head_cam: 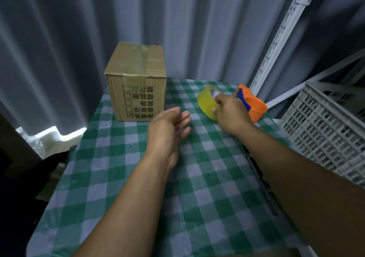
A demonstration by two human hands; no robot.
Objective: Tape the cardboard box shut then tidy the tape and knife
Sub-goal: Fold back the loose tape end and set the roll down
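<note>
Matt cardboard box [136, 78], glossy tape roll [206, 100]

Table [138, 187] under green-and-white checked cloth. At 11 o'clock, cardboard box [136, 82], upright, top seam taped, printed face toward viewer. At 1 o'clock, yellow tape roll [207, 100] on edge; touching or just beside it, toward 2 o'clock, orange dispenser [254, 106].

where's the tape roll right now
In the head view the yellow tape roll sits on the checked tablecloth at the far right, gripped by the right hand, just left of the orange dispenser and right of the cardboard box.
</note>
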